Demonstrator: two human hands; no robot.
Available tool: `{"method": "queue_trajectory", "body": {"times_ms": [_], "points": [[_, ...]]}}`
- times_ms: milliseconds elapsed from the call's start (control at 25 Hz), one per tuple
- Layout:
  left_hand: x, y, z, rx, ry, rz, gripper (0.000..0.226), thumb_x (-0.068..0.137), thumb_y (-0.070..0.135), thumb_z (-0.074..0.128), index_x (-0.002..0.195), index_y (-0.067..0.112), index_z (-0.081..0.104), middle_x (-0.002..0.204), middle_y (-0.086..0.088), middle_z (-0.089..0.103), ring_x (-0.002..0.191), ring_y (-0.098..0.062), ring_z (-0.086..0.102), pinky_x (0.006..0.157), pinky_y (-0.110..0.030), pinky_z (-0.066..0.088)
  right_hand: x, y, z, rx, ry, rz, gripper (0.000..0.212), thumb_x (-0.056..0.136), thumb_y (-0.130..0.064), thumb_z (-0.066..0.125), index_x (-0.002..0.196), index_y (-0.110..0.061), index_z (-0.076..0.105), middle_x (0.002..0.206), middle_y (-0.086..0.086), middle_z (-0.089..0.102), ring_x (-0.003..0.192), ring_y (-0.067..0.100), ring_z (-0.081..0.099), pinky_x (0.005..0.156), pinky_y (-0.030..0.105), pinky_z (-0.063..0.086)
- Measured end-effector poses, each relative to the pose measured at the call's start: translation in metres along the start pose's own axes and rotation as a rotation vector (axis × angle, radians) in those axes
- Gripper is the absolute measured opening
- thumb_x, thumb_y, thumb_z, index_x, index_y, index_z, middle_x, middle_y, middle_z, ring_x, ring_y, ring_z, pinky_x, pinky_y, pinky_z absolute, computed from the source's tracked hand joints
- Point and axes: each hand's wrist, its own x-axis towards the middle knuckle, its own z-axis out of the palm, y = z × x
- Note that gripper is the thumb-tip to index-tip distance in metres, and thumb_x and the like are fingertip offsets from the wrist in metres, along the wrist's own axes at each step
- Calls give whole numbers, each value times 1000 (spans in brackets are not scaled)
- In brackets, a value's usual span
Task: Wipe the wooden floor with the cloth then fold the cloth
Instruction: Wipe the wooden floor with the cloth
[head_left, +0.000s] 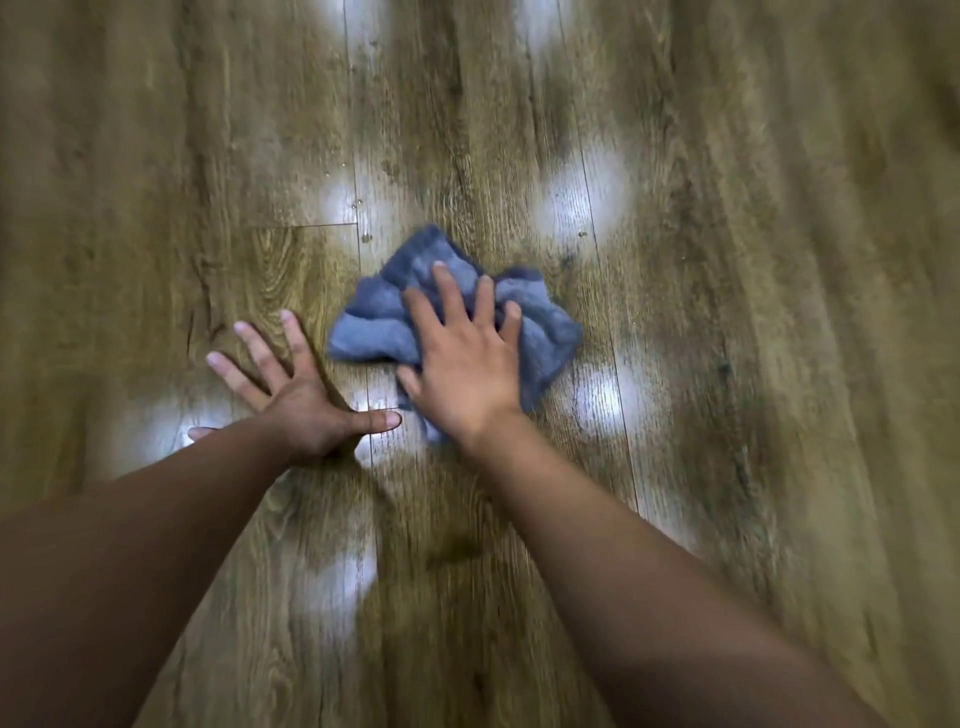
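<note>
While the left hand (301, 400) lies flat on the wooden floor (727, 312) (fingers splayed), the right hand (462, 364) presses straight fingers onto the crumpled cloth (374, 332).

floor (779, 312) edges blurred; cloth (379, 322) partly under hand (462, 379)

Bare wooden floor (727, 312) stretches open on every side of the two hands — only a crumpled blue cloth (374, 317) lies on the boards, bunched under the flat right hand (462, 364). The left hand (291, 389), fingers spread, presses the planks just beside it — a narrow strip of floor between thumb and cloth.
</note>
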Motion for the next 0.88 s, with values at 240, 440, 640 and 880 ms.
{"method": "queue_trajectory", "body": {"times_ms": [240, 440, 640, 880], "points": [[1, -1, -2, -7, -32, 7, 155, 17, 93, 64, 109, 61, -56, 105, 12, -76, 111, -32, -64, 106, -80, -13, -87, 122, -5, -128, 67, 11, 82, 67, -65, 47, 141, -29, 44, 156, 5, 36, 129, 42, 41, 98, 58, 32], [-1, 1, -3, 38, -38, -33, 163, 13, 98, 57, 123, 55, -54, 119, 11, -74, 112, -29, -65, 93, -87, -17, -69, 184, -18, -104, 167, 504, 74, 68, -60, 47, 132, -23, 43, 146, 8, 39, 117, 45, 42, 97, 63, 29], [1, 1, -3, 29, -44, -25, 161, 21, 95, 60, 124, 50, -55, 120, 5, -74, 112, -31, -65, 100, -85, -11, -9, 115, -17, 20, 223, 633, 67, 70, -56, 54, 128, -24, 46, 146, 10, 38, 120, 47, 39, 98, 65, 26], [5, -4, 3, 64, 38, -36, 164, 25, 95, 68, 124, 50, -56, 122, 7, -73, 111, -29, -66, 94, -88, -11, 32, -26, -3, -27, 96, 140, 76, 75, -61, 61, 142, -33, 40, 156, 7, 31, 135, 48, 32, 104, 64, 25]]}}
